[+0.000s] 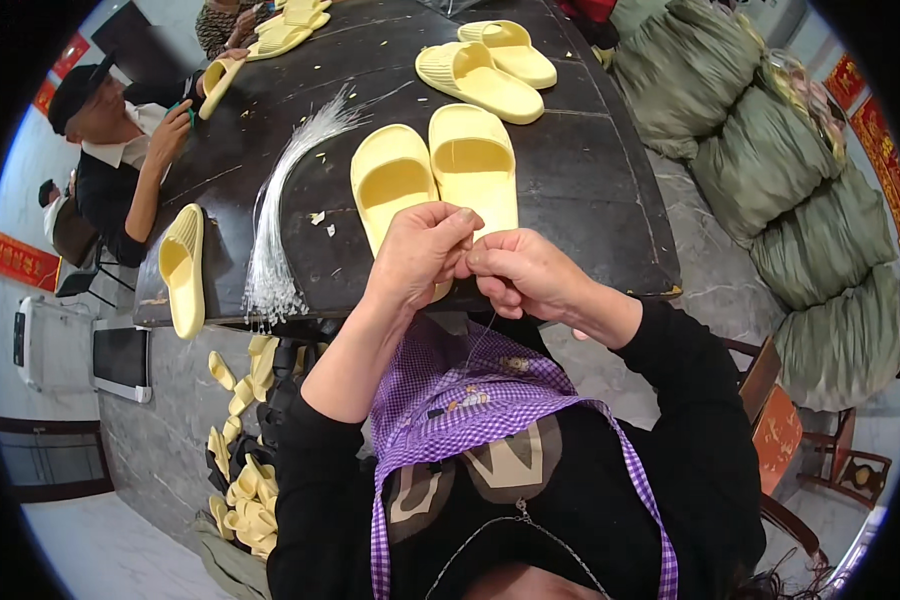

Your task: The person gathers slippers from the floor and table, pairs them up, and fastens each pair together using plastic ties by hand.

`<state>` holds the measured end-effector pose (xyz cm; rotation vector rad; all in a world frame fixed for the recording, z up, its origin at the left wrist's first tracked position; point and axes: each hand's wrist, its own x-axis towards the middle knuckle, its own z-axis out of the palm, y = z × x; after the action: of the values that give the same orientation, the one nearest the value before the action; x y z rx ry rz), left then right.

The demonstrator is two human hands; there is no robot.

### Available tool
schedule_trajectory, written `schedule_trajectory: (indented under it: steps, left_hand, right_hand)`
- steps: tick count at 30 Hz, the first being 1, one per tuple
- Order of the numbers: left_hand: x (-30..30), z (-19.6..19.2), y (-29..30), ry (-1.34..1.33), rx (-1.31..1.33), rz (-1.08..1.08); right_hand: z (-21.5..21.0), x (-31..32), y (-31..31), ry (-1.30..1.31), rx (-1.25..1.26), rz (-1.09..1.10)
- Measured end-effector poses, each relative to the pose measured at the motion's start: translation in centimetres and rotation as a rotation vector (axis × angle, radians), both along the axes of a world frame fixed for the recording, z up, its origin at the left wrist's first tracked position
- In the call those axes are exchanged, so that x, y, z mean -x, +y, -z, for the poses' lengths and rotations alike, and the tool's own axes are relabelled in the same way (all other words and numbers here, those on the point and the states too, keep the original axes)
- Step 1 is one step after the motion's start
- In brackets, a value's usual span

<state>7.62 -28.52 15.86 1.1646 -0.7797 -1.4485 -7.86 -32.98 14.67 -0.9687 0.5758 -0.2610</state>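
**Both hands pinching a thin strand at the near edge of the table**

Left hand (422, 250) closing its fingertips together, thumb meeting forefinger, over the near end of a pale yellow slide sandal (393, 190). Right hand (518, 272) meeting it fingertip to fingertip, fingers curled in tight. Pinching between them a thin clear strand (482, 335), trailing down from the right hand toward the purple checked apron (470, 400); too fine to tell exactly how it is gripped.

Lying just to the right of the first sandal and touching it along the side, a second yellow sandal (473, 160), both with openings facing up on the dark table (590, 200). Resting farther off, toward the far right of the table, another pair of yellow sandals (485, 68).

Spreading to the left of the hands, a bundle of clear plastic strands (275, 215), fanning from the table's middle to its near edge. Standing on its side at the near left corner, a single yellow sandal (182, 270).

Sitting at the far left, another person (120, 150) in a dark cap, holding a yellow sandal (216, 85). Piling up on the floor under the near left edge, yellow offcuts (242, 470). Stacking along the right, green sacks (780, 170).
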Motion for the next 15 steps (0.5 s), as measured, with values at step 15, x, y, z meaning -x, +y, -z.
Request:
schedule_trajectory:
  steps: [15]
  left_hand:
    - [-0.2,-0.8,-5.0,0.212,-0.456,0.009]
  right_hand:
    - [-2.6,-0.1,-13.3,0.175,1.246,0.26]
